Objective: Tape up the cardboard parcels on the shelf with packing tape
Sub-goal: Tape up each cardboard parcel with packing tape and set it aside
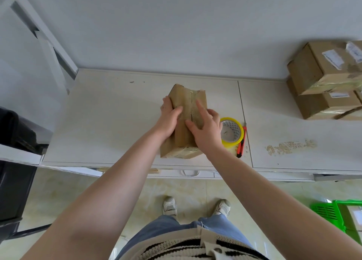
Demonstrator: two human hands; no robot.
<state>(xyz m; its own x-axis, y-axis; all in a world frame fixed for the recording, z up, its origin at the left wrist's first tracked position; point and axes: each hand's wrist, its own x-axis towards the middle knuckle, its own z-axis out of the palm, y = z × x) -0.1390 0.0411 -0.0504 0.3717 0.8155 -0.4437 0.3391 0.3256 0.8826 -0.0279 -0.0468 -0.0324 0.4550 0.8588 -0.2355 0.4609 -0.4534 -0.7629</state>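
- A small brown cardboard parcel (pixel 187 120) lies near the front of the white shelf top (pixel 109 126), its two top flaps meeting along a centre seam that, as far as I can judge, carries no fresh tape yet.
- The left hand (pixel 170 118) grips the parcel's left side, thumb on top and fingers curled round the edge.
- The right hand (pixel 205 128) presses on the right flap with fingers spread and fairly straight, holding nothing.
- This reads as the step of closing the flaps before taping.
- The yellow-cored roll of clear packing tape (pixel 232 131) lies just right of the parcel, partly behind the right hand, and an orange utility knife (pixel 242 142) lies beside it; neither is in hand.
- The near end of the parcel shows glossy tape, so part of it seems sealed already.
- A stack of brown labelled cardboard boxes (pixel 325 79) at the far right looks taped, suggesting some parcels are finished.
- The stack is cut off by the frame edge, so its count is unclear.
- A green plastic crate (pixel 337 212) on the floor is also cut off, and its contents are hard to make out.
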